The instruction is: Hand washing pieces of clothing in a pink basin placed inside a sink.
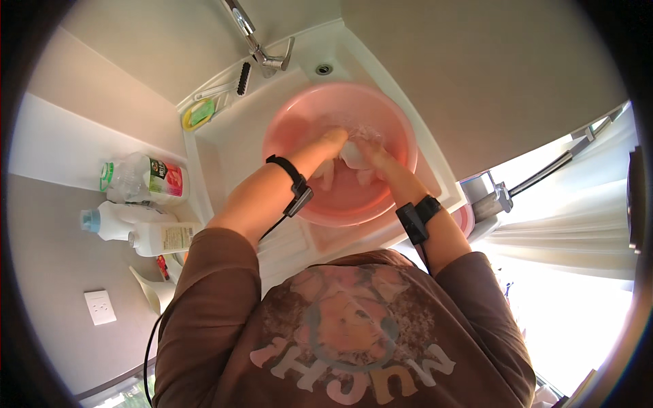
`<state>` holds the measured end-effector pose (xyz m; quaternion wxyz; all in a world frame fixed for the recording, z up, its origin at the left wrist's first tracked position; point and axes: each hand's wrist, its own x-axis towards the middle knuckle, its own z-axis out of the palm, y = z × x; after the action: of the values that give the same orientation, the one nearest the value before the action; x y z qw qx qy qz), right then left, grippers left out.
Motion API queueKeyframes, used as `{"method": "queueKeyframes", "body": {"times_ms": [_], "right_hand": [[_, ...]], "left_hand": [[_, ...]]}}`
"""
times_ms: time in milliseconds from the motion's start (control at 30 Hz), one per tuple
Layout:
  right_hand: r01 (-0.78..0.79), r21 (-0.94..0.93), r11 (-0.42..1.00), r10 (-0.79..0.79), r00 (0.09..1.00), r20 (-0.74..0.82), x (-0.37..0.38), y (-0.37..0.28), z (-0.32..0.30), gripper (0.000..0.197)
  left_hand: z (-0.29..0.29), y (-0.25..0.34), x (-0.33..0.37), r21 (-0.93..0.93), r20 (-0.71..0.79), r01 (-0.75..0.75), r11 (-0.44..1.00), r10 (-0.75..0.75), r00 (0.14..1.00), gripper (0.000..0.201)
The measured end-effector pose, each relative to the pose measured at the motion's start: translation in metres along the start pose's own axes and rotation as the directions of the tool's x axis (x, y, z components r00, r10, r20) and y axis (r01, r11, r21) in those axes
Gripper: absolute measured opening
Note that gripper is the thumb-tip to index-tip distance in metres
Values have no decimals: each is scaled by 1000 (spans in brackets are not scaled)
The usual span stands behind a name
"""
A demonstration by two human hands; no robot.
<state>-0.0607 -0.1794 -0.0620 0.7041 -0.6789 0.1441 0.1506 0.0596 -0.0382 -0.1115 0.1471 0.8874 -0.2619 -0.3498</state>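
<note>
A round pink basin (292, 121) stands in the white laundry sink (235, 146), with water in it. Both my hands are down inside it, close together near its middle. A wet white cloth (354, 157) is bunched between them, and pale parts of it hang toward the near side. My left hand (333, 140) is closed on the cloth's left side, its fingertips partly hidden. On the other side my right hand (371, 151) grips the same cloth, fingers pointing down. Bubbles or splashing water show just beyond the hands.
Behind the basin are a chrome faucet (271, 61) and a drain (324, 69). A black-bristled brush (243, 78) and a yellow dish (191, 121) with a green piece lie on the sink's left ledge. Several bottles (160, 178) stand farther left; a white curtain (578, 238) hangs right.
</note>
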Motion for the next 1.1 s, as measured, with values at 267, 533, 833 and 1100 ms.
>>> {"method": "queueKeyframes", "body": {"times_ms": [267, 533, 833, 1100], "right_hand": [[-258, 905, 337, 96, 966, 239, 50, 23, -15, 45], [-186, 946, 264, -1, 981, 193, 43, 19, 9, 36], [17, 912, 409, -39, 999, -1, 31, 24, 7, 24], [194, 892, 408, 198, 935, -293, 66, 32, 2, 20]], "left_hand": [[-12, 96, -112, 124, -594, -424, 897, 409, 693, 12], [21, 63, -128, -807, -403, -249, 535, -191, 895, 19], [32, 55, -118, -949, -43, -97, -300, -180, 983, 30], [28, 90, -119, 451, -729, -189, 872, 482, 485, 71]]}}
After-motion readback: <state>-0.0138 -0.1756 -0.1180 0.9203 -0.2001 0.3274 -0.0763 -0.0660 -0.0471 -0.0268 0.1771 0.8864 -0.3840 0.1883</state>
